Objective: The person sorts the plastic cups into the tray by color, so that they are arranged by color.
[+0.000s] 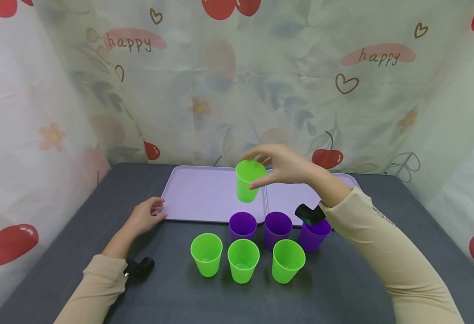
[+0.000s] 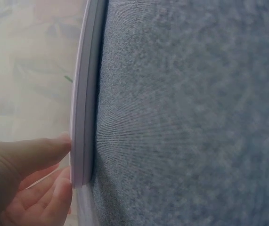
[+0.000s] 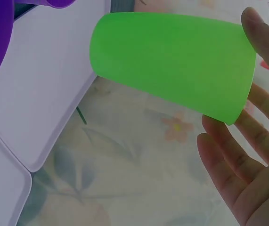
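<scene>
A green plastic cup [image 1: 245,184] is held by my right hand [image 1: 287,166] over the trays, its mouth facing up. In the right wrist view the thumb and fingers grip that green cup [image 3: 172,61] near its wider end. Below it lie two lavender trays side by side, the left tray [image 1: 204,193] and the right tray [image 1: 293,193]. My left hand [image 1: 145,216] touches the left tray's near left corner; in the left wrist view its thumb and fingertips meet the tray rim [image 2: 82,132]. The undersides of the trays are hidden.
Three green cups [image 1: 243,261] stand upright in a row at the front of the dark table [image 1: 160,297]. Behind them are three purple cups [image 1: 277,227], the right one partly covered by the black wrist camera [image 1: 310,213]. Patterned cloth [image 1: 237,90] encloses the table's back and sides.
</scene>
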Action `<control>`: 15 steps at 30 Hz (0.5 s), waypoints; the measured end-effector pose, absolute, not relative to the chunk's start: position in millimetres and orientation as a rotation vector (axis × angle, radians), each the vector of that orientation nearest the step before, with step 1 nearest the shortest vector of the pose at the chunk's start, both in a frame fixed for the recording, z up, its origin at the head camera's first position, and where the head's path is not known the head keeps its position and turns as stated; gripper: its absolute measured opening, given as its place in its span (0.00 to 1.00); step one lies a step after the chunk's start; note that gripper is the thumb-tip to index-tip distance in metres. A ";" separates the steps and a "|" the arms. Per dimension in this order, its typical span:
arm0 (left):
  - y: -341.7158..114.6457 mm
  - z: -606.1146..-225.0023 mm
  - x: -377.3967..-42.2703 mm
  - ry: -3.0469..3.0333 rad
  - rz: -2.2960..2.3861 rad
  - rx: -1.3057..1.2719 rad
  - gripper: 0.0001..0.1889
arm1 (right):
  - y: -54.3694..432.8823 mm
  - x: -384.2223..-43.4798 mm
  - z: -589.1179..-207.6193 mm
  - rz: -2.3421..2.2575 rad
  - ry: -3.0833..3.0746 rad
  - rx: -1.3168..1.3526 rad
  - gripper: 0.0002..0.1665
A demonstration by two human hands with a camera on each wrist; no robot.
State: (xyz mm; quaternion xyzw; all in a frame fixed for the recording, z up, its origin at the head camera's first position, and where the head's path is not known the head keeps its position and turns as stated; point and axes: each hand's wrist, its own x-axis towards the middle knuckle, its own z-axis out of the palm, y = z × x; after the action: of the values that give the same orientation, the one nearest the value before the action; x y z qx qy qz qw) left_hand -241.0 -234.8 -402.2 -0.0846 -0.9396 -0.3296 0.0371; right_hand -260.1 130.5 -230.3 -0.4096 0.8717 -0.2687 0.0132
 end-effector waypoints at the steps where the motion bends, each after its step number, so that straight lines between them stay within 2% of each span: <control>1: -234.8 -401.9 -240.9 -2.887 -1.014 -0.255 0.22 | 126.4 -262.5 -231.3 -0.829 2.714 -1.268 0.35; 15: -232.1 -398.6 -238.7 -2.890 -1.054 -0.228 0.22 | 66.4 -288.7 -249.7 -0.742 2.653 -1.269 0.36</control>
State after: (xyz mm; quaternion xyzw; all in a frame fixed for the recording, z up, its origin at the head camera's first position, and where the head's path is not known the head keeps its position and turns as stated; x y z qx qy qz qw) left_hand -238.7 -232.1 -398.6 -0.0738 -0.9365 -0.3415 0.0287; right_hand -288.7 66.4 -249.7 -0.4178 0.8734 -0.2444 0.0543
